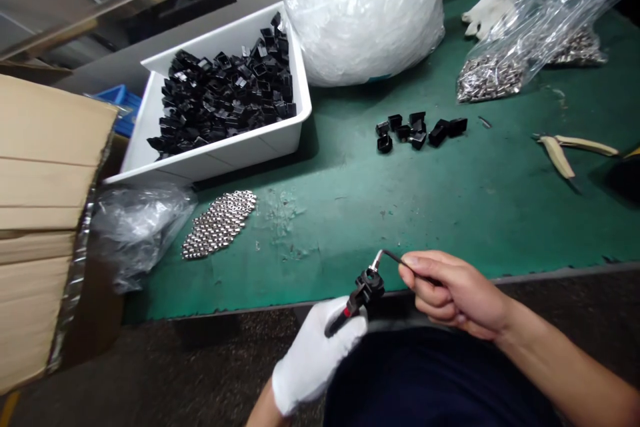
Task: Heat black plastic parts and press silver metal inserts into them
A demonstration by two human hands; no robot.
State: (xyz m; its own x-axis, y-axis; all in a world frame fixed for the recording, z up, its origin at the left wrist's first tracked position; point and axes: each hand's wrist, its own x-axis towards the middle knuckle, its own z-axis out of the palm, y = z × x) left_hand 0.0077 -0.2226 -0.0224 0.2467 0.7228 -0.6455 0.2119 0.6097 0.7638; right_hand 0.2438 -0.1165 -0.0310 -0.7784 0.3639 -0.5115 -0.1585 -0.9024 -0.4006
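My left hand (320, 350), in a white glove, is closed around a black piece with a red band (367, 288). Its blocky head, with a ring-like opening, points up past the glove. My bare right hand (453, 293) pinches a thin black bent rod (393, 255). The rod's silvery end reaches down to the black head and meets it at the opening. Whether that end is a separate metal part I cannot tell. Both hands are at the front edge of the green table (340, 213). My right palm hides the rod's other end.
A white bin (250, 150) holds many black plastic parts. More black parts (417, 130) lie loose on the table. Small metal pieces (220, 223) lie in rows beside a clear bag (143, 227). Bagged metal pieces (490, 77), nippers (557, 153), a large plastic-wrapped bundle (365, 13) and a cardboard box (45, 227) surround the area.
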